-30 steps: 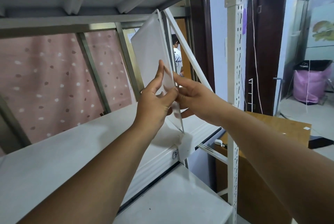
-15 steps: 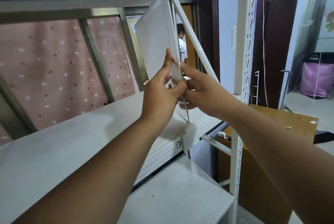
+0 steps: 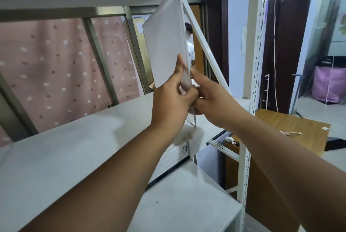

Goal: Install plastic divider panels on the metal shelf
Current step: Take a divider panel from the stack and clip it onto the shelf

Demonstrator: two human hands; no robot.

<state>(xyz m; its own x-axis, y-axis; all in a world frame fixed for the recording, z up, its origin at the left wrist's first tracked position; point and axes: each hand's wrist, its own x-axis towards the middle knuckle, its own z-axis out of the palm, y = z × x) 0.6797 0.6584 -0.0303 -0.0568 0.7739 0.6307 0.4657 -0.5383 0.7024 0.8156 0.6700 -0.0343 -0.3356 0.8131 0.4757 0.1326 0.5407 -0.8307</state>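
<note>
A: Surface? Room?
B: White metal shelf (image 3: 78, 149), matte, bare in front of the panel (image 3: 164, 44). Second board above the panel, ribbed on its underside. Lower white board below the shelf's front edge. Perforated white post (image 3: 259, 48) right of the panel; slanted white brace (image 3: 204, 46) between panel and post. Behind the shelf: pink dotted curtain (image 3: 56, 67) behind metal window bars. Right of the post: dark door frame, brown desk (image 3: 292, 128) with small items, pink bag (image 3: 329, 85) on the floor farther off. Someone in a white shirt, partly hidden behind the panel.

A: Panel position?
B: Upright, slightly tilted, near the shelf's right end. Top corner touching the upper board's underside beside the brace top. Bottom edge hidden by fingers; seated in the white clip (image 3: 195, 138) at the shelf's front edge or not, cannot tell.

A: Hands?
B: Left hand (image 3: 172, 98) clamped on the panel's lower part, thumb flat on the near face. Right hand (image 3: 211, 98) pinching the same lower edge from the post side. Both together, fingers touching.

A: Writing?
B: One sticker on the shelf's front lip below the clip, marked like "3"; not clearly legible. Papers on the wall behind the panel, unreadable.
</note>
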